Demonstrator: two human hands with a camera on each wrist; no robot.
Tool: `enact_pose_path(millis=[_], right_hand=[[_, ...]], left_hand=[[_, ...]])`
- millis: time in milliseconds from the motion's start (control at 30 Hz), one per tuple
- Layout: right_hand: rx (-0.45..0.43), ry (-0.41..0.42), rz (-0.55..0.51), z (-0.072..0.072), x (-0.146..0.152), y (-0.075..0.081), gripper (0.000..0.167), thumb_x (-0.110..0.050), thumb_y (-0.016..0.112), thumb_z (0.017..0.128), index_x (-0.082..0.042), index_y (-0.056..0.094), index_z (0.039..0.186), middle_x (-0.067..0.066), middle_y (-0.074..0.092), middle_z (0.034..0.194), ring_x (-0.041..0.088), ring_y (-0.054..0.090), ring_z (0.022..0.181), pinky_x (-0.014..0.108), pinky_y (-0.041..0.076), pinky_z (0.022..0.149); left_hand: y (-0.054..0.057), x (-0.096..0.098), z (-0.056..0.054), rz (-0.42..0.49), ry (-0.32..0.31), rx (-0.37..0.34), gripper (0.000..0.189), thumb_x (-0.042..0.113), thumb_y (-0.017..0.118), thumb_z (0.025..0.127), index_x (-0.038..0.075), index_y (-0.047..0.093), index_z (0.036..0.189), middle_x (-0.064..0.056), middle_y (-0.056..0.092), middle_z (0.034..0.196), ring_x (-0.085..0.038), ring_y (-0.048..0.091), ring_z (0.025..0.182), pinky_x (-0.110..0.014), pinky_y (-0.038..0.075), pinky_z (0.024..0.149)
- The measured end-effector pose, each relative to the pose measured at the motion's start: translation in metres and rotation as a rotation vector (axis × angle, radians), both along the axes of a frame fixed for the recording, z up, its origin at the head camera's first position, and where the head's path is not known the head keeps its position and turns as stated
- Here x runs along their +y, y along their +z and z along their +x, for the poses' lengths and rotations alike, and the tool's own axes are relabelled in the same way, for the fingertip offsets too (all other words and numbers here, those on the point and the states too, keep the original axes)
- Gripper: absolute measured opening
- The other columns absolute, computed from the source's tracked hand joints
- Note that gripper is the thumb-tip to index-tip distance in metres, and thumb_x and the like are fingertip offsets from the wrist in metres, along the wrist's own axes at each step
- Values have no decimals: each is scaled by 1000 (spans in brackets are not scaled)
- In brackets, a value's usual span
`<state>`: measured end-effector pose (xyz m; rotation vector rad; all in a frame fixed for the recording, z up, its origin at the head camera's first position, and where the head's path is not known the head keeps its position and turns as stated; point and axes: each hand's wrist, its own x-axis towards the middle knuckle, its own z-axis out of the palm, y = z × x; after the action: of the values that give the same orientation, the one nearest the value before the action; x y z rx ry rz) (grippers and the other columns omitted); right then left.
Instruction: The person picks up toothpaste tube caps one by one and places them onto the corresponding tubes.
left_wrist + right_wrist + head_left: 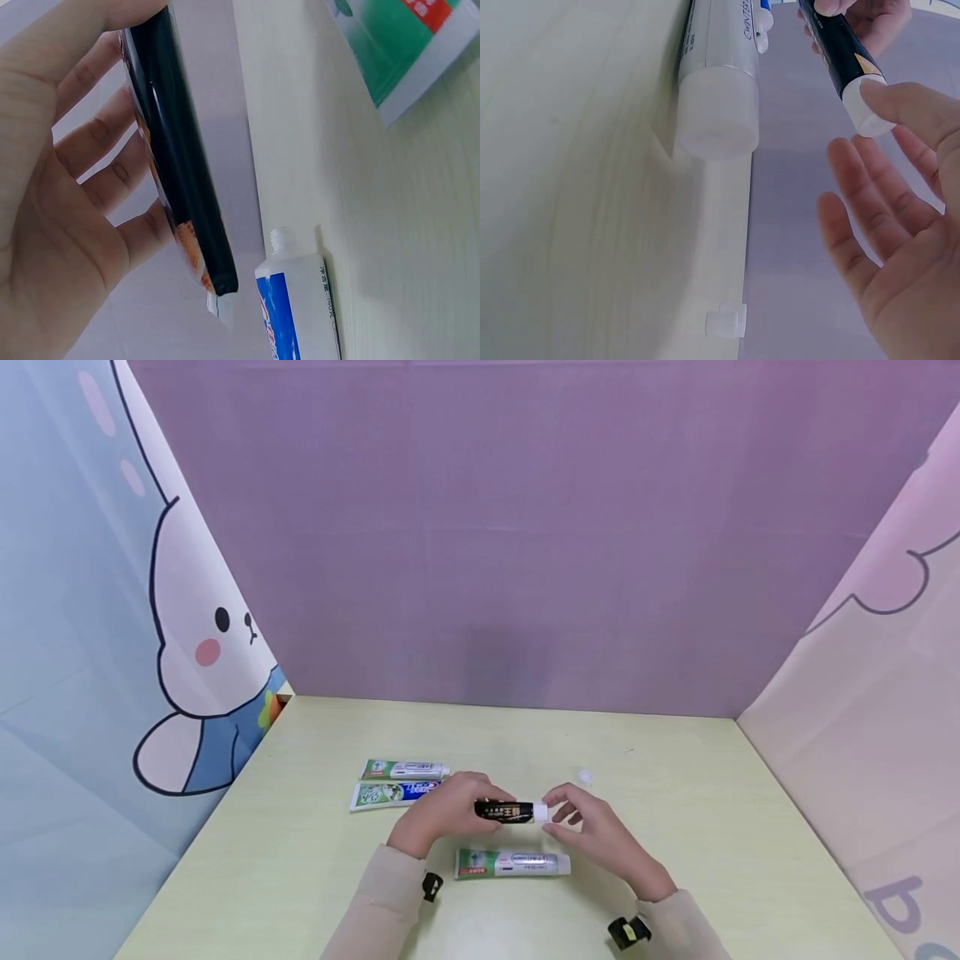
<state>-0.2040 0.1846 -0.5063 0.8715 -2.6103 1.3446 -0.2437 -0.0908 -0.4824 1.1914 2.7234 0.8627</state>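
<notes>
A black toothpaste tube (504,812) with gold lettering lies level in my left hand (453,806), its white cap (541,812) pointing right. In the left wrist view the thumb and fingers grip the tube's sides near one end. My right hand (600,835) is at the cap end, and its thumb presses on the cap (866,109) with the index finger behind it. The other fingers of that hand are spread and loosely bent. Just in front of both hands, a green and white toothpaste tube (517,863) lies on the table, its white cap to the right.
Left of the hands lie another green and white tube (401,769) and a blue, green and white tube (386,794) whose bare nozzle (280,238) shows. Small white loose caps (724,322) sit behind the right hand. A purple cloth (480,543) hangs along the table's far edge.
</notes>
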Motion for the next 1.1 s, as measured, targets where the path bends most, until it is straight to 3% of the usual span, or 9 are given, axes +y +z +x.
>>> enact_pose_path(millis=[233, 567, 900, 1100], right_hand=[[42, 7, -6, -1, -2, -1, 27, -10, 76, 90, -17, 61, 112, -7, 65, 107, 12, 67, 87, 37, 56, 77], [-4, -12, 10, -2, -2, -2, 26, -24, 69, 97, -9, 64, 118, -10, 69, 96, 10, 64, 82, 31, 55, 74], [-28, -8, 13, -3, -3, -6, 19, -26, 63, 100, -11, 64, 112, 7, 70, 94, 10, 62, 79, 28, 54, 71], [-49, -19, 32, -2, -3, -5, 25, -30, 63, 100, -12, 62, 118, -2, 69, 101, 14, 64, 89, 32, 53, 78]], left_hand=[[0, 0, -1, 6, -5, -1, 36, 19, 81, 83, 26, 76, 117, 17, 67, 99, -1, 58, 84, -21, 50, 79], [2, 0, -1, -4, 1, 17, 35, 18, 81, 83, 25, 77, 117, 16, 69, 102, 0, 58, 85, -21, 50, 81], [1, -1, 1, 8, -4, 14, 36, 17, 81, 82, 24, 77, 117, 16, 69, 101, 0, 58, 85, -21, 50, 81], [-2, -1, 0, 10, -8, 16, 36, 16, 81, 82, 24, 77, 117, 15, 69, 100, -1, 58, 83, -21, 51, 79]])
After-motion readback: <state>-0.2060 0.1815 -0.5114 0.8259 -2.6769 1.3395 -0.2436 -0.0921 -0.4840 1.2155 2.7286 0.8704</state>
